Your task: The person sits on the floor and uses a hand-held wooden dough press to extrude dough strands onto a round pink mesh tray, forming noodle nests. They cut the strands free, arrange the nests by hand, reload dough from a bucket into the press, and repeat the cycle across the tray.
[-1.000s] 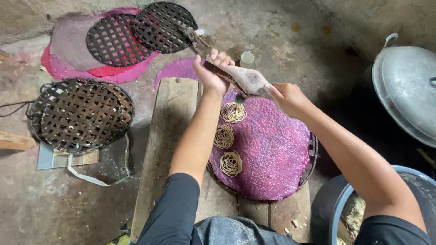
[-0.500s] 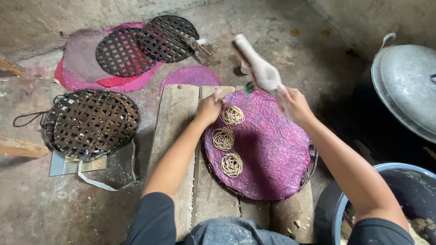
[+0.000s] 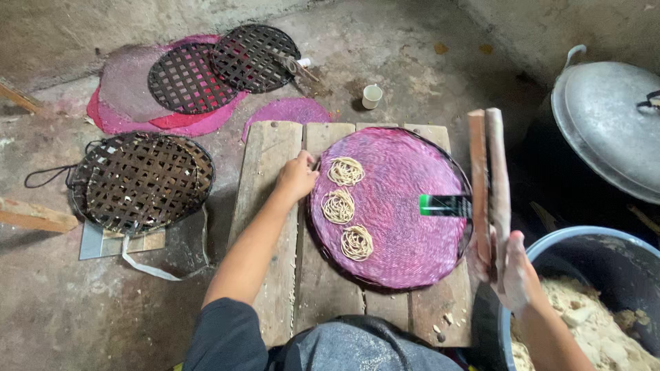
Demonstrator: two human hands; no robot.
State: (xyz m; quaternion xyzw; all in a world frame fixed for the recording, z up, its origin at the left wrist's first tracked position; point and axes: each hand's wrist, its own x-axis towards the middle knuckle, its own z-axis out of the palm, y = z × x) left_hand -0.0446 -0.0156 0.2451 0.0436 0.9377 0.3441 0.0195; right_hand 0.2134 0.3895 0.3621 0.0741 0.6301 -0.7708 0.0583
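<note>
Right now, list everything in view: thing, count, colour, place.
Noodle coils: three, pale, left part of purple mat.
Purple mat: one, round, on wooden boards.
Wooden press: one, brown, upright, right of mat.
Woven trays: three, dark; one left of boards, two at the back.
Cup: one, white, behind boards.
Metal lid: one, grey, right.
Tub of dough: one, blue-grey, bottom right.
Left hand: at the mat's left edge.
Right hand: holds press.

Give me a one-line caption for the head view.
Left hand touches the purple woven tray bearing three noodle coils; right hand holds a wooden press.
</note>
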